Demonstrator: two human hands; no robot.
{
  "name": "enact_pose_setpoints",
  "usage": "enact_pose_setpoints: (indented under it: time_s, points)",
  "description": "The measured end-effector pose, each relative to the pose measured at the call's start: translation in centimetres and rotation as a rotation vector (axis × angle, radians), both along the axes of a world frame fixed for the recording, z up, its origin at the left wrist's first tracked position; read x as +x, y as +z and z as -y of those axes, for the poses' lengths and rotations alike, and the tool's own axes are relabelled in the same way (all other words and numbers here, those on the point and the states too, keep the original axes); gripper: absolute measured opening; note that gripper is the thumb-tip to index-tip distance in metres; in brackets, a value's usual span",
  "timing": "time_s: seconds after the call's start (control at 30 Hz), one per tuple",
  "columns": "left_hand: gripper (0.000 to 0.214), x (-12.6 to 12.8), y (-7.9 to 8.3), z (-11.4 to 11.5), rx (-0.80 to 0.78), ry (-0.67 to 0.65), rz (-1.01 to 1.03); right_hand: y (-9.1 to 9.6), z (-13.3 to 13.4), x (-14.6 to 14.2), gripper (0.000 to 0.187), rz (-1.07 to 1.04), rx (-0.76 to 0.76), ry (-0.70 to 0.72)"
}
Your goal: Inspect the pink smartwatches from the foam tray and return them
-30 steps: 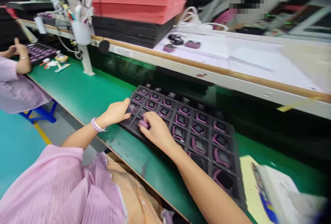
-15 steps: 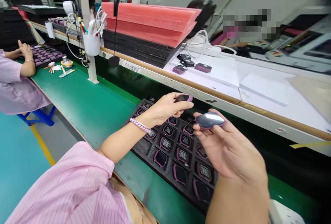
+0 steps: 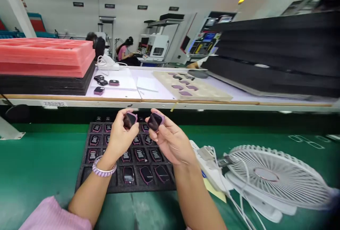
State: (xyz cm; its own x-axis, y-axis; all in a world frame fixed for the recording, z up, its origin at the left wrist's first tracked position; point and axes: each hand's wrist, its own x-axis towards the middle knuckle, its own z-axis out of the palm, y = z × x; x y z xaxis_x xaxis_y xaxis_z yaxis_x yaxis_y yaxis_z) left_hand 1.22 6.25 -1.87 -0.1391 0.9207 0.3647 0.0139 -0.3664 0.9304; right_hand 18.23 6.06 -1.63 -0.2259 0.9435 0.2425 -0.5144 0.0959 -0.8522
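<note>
My left hand [image 3: 122, 134] grips a smartwatch body [image 3: 130, 119] with a dark screen and purple case. Close beside it, my right hand [image 3: 174, 141] pinches a second purple smartwatch body [image 3: 155, 121] between thumb and fingers, its dark screen tilted toward me. Both are held above a black foam tray [image 3: 123, 187] on the green bench. Rows of purple-edged watch bodies fill many of its pockets; several show white text on their screens, and the front row is dark. My forearms and hands hide part of the tray.
A white fan [image 3: 276, 177] and a power strip [image 3: 209, 168] with cables lie at the right. On the shelf [image 3: 127, 97] are several loose watch bodies [image 3: 114, 82], red foam trays [image 3: 47, 58], a beige tray [image 3: 196, 88] and stacked black trays [image 3: 278, 52]. People sit in the background.
My view has swung to the right, bringing the fan and beige tray into sight. Both hands still hold their watch bodies, now closer together with the screens turned toward me.
</note>
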Motion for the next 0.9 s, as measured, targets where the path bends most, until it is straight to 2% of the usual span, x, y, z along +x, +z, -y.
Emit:
enact_pose_setpoints:
  time_s: [0.27, 0.37, 0.5, 0.73, 0.9]
  points:
    - [0.045, 1.4, 1.3, 3.0, 0.08, 0.149, -0.046, 0.9, 0.7, 1.0, 0.049, -0.104, -0.039, 0.266]
    - [0.045, 2.4, 1.9, 3.9, 0.105, 0.248, -0.043, 0.8, 0.5, 1.1, 0.049, -0.141, -0.084, 0.377]
    - [0.046, 3.0, 2.2, 4.5, 0.093, 0.343, -0.052, 0.5, 0.1, 1.2, 0.049, -0.167, -0.123, 0.452]
    - [0.044, 2.0, 2.7, 5.9, 0.075, 0.33, -0.078, 0.8, 0.5, 1.1, 0.048, -0.175, -0.086, 0.507]
    - [0.042, 2.0, 3.2, 6.7, 0.07, 0.229, -0.056, 1.6, 2.3, 1.6, 0.047, -0.192, -0.023, 0.465]
